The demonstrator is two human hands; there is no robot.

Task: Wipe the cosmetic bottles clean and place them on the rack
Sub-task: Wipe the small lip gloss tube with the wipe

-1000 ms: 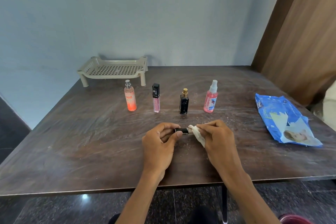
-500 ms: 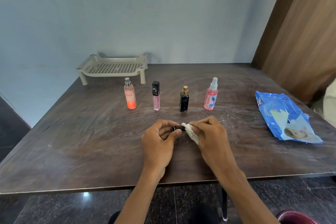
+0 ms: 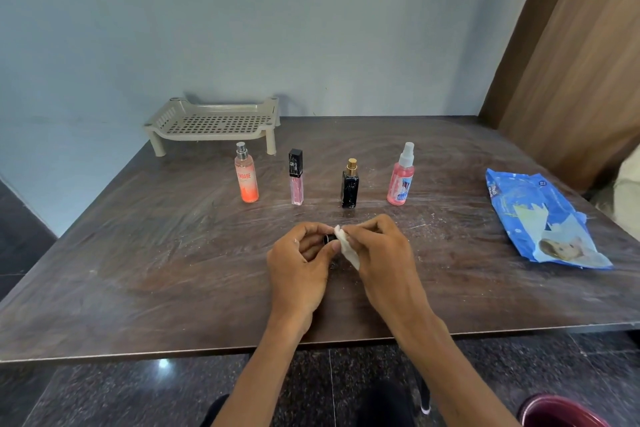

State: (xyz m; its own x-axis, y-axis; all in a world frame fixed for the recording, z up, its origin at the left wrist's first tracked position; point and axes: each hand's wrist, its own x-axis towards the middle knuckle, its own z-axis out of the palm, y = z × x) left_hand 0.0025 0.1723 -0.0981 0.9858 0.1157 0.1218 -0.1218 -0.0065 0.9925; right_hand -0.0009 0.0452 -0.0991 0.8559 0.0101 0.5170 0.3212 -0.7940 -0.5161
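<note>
Gripping with the left hand, fingers and thumb curled round a small black cosmetic tube held sideways, low over the table or resting on it, hard to tell which. Pinching with the right hand a white wipe, pressed against the tube's exposed end. Judged as the wiping step on the first item, with nothing yet on the rack. Beyond the hands, standing upright in a row and apart from one another: an orange spray bottle, a pink lip gloss tube, a black perfume bottle with a gold cap, a pink spray bottle with a white nozzle. Farther back on the left, against the wall: the beige perforated rack. Off to the right, well apart from the row: a blue wet-wipe pack lying flat. Next, probably: finish rubbing round the tube, then carry it over the row to the rack without knocking the orange spray bottle standing near its front leg, and set it down so as not to roll.
</note>
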